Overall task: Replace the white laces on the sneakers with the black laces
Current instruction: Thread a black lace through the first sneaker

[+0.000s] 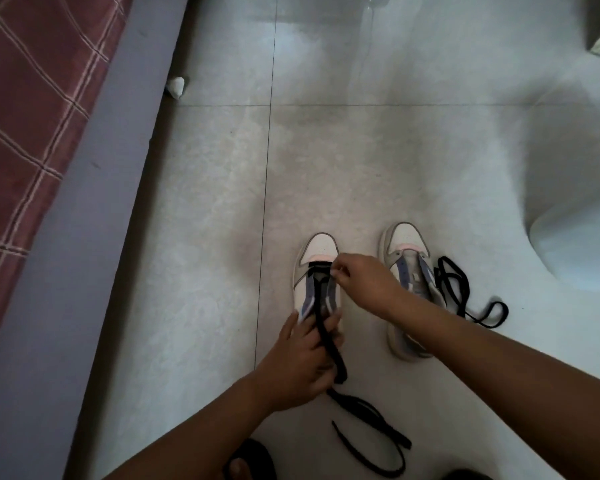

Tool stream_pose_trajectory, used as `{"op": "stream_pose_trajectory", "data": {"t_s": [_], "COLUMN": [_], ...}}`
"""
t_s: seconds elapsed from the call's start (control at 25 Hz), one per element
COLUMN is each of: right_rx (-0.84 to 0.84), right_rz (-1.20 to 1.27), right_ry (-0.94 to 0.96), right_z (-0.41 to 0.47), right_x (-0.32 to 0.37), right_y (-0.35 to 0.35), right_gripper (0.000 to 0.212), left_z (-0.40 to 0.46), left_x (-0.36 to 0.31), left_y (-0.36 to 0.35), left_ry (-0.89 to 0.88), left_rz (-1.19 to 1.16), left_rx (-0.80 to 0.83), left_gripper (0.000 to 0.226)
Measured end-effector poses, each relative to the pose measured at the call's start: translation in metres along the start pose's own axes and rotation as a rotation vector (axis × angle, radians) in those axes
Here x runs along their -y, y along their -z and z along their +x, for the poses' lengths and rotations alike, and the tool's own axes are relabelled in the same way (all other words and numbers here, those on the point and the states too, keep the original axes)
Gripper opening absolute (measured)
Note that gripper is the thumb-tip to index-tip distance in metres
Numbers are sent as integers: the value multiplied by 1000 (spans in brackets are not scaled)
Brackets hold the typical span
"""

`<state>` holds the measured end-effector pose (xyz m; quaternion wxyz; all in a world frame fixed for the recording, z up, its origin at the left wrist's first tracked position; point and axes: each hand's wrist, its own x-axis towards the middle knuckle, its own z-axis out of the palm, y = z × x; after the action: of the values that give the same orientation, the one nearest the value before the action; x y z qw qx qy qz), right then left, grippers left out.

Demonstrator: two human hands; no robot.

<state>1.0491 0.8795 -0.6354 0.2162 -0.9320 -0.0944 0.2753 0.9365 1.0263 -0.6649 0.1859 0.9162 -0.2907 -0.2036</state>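
1. Black lace (371,424) trails on the floor (205,237), nearest the person.
2. Left hand (300,362) grips the near sneaker (317,271) and lace.
3. Right hand (364,282) pinches the lace at the front eyelets.
4. Second sneaker (407,258) stands right, second lace (465,292) beside it.

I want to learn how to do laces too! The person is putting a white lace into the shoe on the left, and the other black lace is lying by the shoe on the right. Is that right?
Not quite: the lace going into the left shoe is black, not white, as the head view shows. The hands, left and right, are working on it. The other black lace does lie by the right shoe.
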Motion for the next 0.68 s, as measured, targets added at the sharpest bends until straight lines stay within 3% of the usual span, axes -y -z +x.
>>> {"op": "stream_pose_trajectory", "data": {"t_s": [0.08,0.12,0.28,0.4,0.52,0.68], "right_rx": [-47,-49,-93,-103,-134,-129], "right_rz": [53,26,-240,-382,-331,-224], "right_ry": [-31,-14,63,146,187,195], "right_z": [23,27,35,29,28,28], "right_x": [-13,-16,-17,-14,-22,-35], "right_y": [-21,-32,-44,-47,-45,-41], "right_gripper": [20,19,23,23,18,25], "left_z": [-19,-23,21,66,88,94], "left_x": [16,24,40,44,47,50], "left_y": [-5,-4,18,33,32,26], "left_ry": [-126,-74,373,373,391,456], "left_rz": [-136,-214,-351,-304,-151,-63], "left_rx": [-211,-308,-481,-389,-242,-242], "left_gripper": [24,18,16,21,24,21]}}
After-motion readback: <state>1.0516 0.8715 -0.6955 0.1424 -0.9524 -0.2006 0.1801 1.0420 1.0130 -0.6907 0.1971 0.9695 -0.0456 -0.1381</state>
